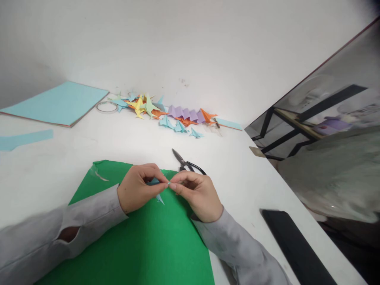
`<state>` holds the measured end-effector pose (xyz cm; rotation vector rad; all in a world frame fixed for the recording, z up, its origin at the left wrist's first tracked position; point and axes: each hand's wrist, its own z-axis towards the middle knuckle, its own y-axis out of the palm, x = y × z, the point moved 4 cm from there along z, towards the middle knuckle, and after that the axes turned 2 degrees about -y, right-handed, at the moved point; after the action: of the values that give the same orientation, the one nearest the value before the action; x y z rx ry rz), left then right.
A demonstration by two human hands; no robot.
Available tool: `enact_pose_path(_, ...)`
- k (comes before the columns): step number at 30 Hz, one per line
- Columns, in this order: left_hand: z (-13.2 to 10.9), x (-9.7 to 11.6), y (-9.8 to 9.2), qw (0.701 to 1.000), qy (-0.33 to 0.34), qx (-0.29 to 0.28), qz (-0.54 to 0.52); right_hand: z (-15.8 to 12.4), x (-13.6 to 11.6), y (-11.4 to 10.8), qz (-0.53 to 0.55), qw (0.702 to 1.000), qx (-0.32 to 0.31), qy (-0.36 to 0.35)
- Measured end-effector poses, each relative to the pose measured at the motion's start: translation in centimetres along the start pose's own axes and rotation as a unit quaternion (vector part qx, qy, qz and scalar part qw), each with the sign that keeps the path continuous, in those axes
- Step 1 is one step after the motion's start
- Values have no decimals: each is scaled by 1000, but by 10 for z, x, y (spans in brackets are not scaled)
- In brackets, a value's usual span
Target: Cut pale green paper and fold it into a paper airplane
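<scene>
Between my two hands, over a green sheet (142, 237), is a light-blue folded paper crane (160, 199). My left hand (139, 188) is closed round its body, and a pointed blue tip sticks out below the fingers. My right hand (197, 192) pinches a tiny tip of the same paper, its thumb and forefinger meeting the left fingertips. Most of the crane is hidden by the fingers. Just behind my right hand lies a pair of dark scissors (182, 161), blades pointing away to the left.
Folded cranes in yellow (138, 106), orange (208, 116) and blue (180, 126) lie along the wall, near a pleated purple paper (187, 114). Left of them are a tape roll (107, 107) and blue sheets (65, 103). A black flat object (293, 241) lies on the right.
</scene>
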<state>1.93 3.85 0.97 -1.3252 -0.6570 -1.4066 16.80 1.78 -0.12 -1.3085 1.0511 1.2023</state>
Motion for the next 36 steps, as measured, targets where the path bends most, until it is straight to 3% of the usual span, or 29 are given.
enact_pose_path(9,0,1,0,1000,-17,0,-7,1,-1,-2,-9,1000,1,-2)
enact_pose_path(18,-1,-4,1,999,-29,-2,28,-1,-7,-1,-60,996,4,-60)
enact_pose_path(26,-1,-6,2,997,-61,-11,42,-3,-15,0,-195,966,-21,-171)
enact_pose_path(36,-2,-7,2,997,-47,-17,53,-5,-18,3,-267,934,-49,-231)
